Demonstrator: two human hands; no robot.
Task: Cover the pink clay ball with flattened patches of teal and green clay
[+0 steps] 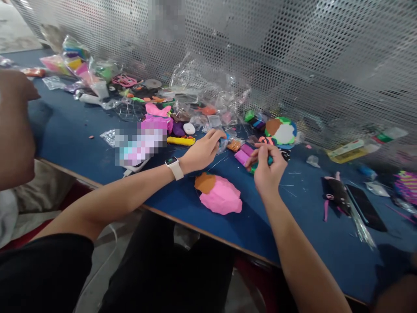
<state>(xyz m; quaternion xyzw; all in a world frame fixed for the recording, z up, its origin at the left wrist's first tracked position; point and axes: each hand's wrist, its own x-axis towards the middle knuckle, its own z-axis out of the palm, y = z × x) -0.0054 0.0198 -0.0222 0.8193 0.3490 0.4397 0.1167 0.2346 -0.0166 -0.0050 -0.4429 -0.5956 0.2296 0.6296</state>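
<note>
My left hand (205, 150), with a pale watch (175, 167) at its wrist, has its fingers bent over a small blue lump in clear wrap (223, 142). The lump looks like modelling clay. My right hand (269, 168) is closed, its fingers curled around a piece of green clay (260, 165) that they partly hide. Purple clay blocks (243, 155) lie just left of that hand. In front of me, between my forearms, a flat pink clay shape (222, 195) with a brown patch (206, 182) rests on the blue table (182, 200).
A yellow cutter (180, 141) and a phone (140, 150) lie left of my hand. Clear wrappers (208, 82) pile against the perforated metal panel (293, 56). A round multicoloured clay piece (282, 131) sits behind my right hand. Another person's arm (16, 126) is at left.
</note>
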